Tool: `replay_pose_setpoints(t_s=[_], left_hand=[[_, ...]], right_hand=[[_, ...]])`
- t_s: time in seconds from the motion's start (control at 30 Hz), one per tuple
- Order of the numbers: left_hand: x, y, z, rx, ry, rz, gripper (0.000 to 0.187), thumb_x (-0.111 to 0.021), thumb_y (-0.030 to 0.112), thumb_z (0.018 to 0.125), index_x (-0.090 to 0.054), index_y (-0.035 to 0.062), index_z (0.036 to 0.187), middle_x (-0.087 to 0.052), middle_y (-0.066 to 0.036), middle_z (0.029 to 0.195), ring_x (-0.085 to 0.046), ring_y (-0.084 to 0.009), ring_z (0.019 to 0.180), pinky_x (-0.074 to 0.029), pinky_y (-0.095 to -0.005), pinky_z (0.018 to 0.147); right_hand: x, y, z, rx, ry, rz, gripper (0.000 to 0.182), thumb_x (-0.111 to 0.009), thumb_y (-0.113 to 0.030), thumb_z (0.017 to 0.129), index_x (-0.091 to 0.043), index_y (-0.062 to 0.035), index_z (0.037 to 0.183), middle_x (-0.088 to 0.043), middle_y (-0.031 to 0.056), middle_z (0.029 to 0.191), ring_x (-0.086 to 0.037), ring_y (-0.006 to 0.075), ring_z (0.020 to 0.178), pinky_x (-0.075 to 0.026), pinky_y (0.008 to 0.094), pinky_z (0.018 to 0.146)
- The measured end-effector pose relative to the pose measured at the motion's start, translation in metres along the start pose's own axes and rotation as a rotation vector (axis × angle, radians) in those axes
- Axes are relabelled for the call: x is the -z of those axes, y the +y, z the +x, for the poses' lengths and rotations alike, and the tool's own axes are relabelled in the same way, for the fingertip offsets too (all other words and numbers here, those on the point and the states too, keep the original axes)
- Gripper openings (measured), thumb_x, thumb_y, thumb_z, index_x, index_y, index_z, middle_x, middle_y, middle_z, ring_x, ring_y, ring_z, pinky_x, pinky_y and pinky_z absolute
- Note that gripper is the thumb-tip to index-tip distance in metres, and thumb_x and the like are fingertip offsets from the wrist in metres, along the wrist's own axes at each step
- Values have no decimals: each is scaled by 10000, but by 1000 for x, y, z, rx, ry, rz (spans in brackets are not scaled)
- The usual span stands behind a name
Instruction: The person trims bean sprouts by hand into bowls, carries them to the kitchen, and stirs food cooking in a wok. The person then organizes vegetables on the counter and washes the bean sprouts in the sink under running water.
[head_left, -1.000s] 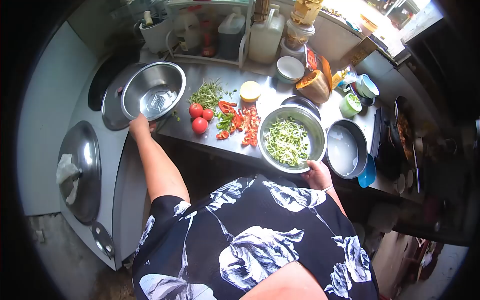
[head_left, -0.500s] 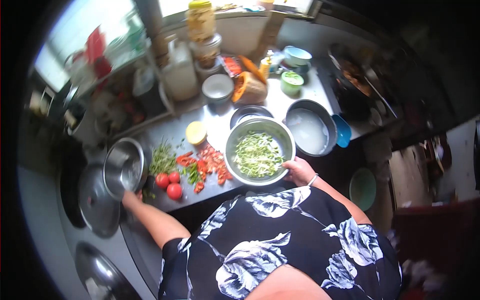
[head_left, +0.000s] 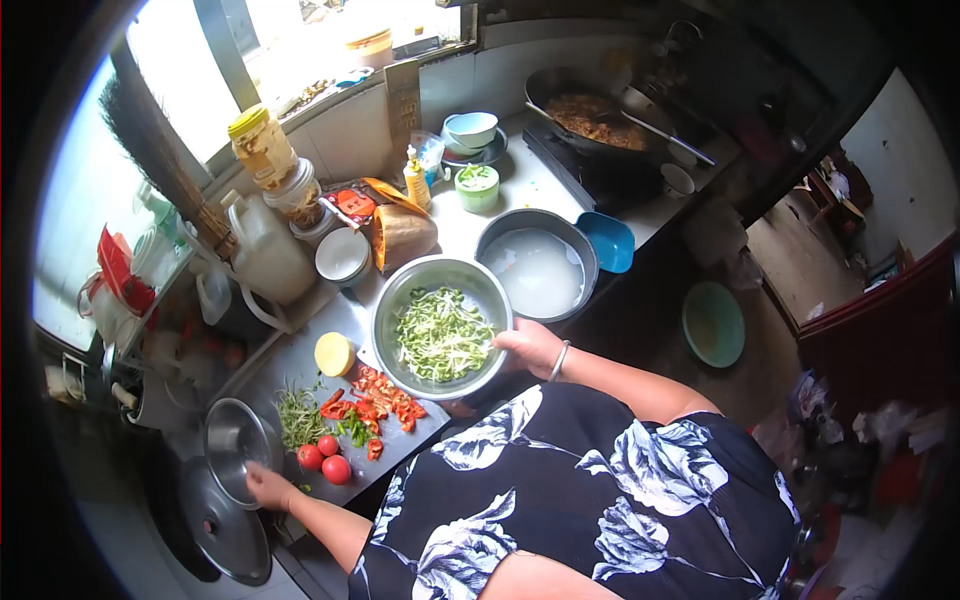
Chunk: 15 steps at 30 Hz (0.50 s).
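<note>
My right hand (head_left: 530, 348) grips the right rim of a metal bowl (head_left: 497, 296) holding shredded pale-green vegetables (head_left: 445, 335). My left hand (head_left: 270, 487) is closed over the near rim of an empty, tilted steel bowl (head_left: 226, 440), its fingertips inside. Between the two bowls, on the grey work surface, lie chopped red pieces (head_left: 397, 400), green sprigs (head_left: 298, 418), three tomatoes (head_left: 336, 469) and a round yellow piece (head_left: 334, 354). Beside the vegetable bowl stands a dark pot (head_left: 487, 238) of cloudy liquid, partly overlapped by the bowl.
A blue scoop (head_left: 607, 243) sits right of the pot. Behind are a cut pumpkin (head_left: 408, 235), a white bowl (head_left: 343, 256), a sauce bottle (head_left: 416, 182) and a green tub (head_left: 477, 190). A wok (head_left: 590, 115) rests on the stove. A large lid (head_left: 222, 525) leans at lower left.
The view has swung right, bringing the wok into clearer sight. My left hand's fingers now show over the steel bowl's rim. My right hand still holds the vegetable bowl.
</note>
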<state>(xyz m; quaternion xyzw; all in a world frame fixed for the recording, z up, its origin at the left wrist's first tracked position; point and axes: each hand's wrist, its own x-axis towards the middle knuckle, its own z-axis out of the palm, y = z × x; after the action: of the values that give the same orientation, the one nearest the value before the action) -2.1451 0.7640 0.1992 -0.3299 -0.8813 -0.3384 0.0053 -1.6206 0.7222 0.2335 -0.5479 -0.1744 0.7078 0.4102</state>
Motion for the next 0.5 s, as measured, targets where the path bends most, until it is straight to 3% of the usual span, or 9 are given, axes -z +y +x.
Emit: replay_pose_setpoints(t_s=[0.03,0.07,0.1,0.23,0.27,0.3,0.4,0.43,0.5], left_hand=[[-20,11,-4,20,-265,-336,461,-519,407,880,-592,-6,1070,-646,-132,947,-619,-189,736,-487,-281,616],[-42,22,-8,14,-545,-536,471,-523,408,886,-567,0,1116,-640,-131,953,-589,-119,659,-449,-221,543],[-39,71,-30,40,-822,-547,503,-530,423,882,-538,1,1157,-635,-137,951,-606,-124,634,-438,-211,521],[-43,183,-125,-3,-1352,-351,480,-562,399,873,-560,-17,1113,-634,-91,806,-634,-139,638,-473,-203,565],[-47,197,-139,41,-1362,-247,400,-611,330,845,-604,-23,1032,-634,-79,783,-615,-132,634,-475,-227,595],[-56,199,-150,30,-1358,-250,400,-611,330,845,-604,-23,1032,-634,-79,783,-615,-132,634,-475,-227,595],[-65,218,-192,-83,-1209,-181,242,-626,156,742,-641,-20,908,-621,-35,790,-540,-118,634,-443,-268,589],[-65,225,-243,-116,-1166,-331,235,-622,154,736,-635,-21,893,-616,-31,776,-542,-121,651,-444,-266,614],[-69,222,-256,-8,-1160,-244,243,-613,145,737,-628,-21,914,-615,-40,776,-549,-134,677,-444,-274,643]], right_hand=[[2,-1,3,13,-52,-29,428,-540,-99,778,-451,-33,1191,-571,94,1049,-607,186,879,-537,345,715],[5,-1,9,32,-112,-32,435,-531,-100,782,-440,-31,1202,-570,101,1047,-609,181,875,-540,334,702],[6,1,16,54,-119,-44,434,-534,-105,782,-438,-22,1198,-574,103,1040,-614,171,848,-540,322,688],[19,-25,2,94,-204,-151,393,-539,-118,780,-474,1,1149,-610,97,950,-627,165,757,-536,283,631],[23,-27,2,105,-217,-153,374,-545,-119,774,-493,-1,1126,-615,96,921,-626,160,741,-534,280,619],[29,-29,2,151,-253,-84,330,-560,-102,743,-494,28,1040,-602,104,783,-607,162,585,-524,288,516],[73,-36,10,229,-403,-330,407,-581,-198,814,-453,43,1116,-608,133,857,-620,182,608,-544,290,526],[128,-79,-29,122,-484,-516,430,-572,-237,846,-472,29,1169,-627,141,895,-632,192,624,-539,295,567],[179,-105,-20,364,-464,-827,421,-572,-250,849,-514,0,1182,-639,156,929,-646,211,685,-525,296,636]])
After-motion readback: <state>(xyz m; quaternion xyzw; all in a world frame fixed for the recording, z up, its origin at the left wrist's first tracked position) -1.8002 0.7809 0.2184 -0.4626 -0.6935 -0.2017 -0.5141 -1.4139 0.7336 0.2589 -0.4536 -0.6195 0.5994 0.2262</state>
